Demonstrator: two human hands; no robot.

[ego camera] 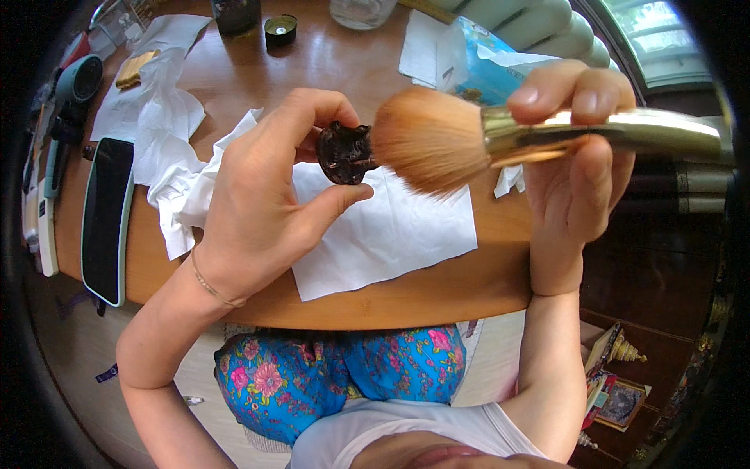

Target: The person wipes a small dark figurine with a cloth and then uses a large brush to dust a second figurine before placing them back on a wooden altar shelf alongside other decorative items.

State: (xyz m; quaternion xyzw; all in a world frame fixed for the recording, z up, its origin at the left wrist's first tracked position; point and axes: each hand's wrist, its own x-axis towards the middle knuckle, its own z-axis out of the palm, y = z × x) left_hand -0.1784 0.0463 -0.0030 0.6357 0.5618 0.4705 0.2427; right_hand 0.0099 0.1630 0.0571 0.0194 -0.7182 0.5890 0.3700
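Between the thumb and fingers of my left hand [263,187] is a small dark brown carved figurine [343,153], its far side hidden by my fingers. My right hand [577,146] grips the shiny gold handle [656,130] of a large, soft makeup brush. The brush's orange-brown bristles [430,140] point left and overlap the figurine's right edge in view; whether they touch it I cannot tell. Both are held above a white paper sheet [387,234] lying on the wooden table [375,308].
Crumpled white tissues [181,193] and a smartphone [107,217] lie to the left, with a hair dryer [79,79] beyond. A wooden-looking block [136,69] rests on tissue. Farther back stand a round lid [280,30], a glass jar [362,12] and a blue tissue pack [498,76].
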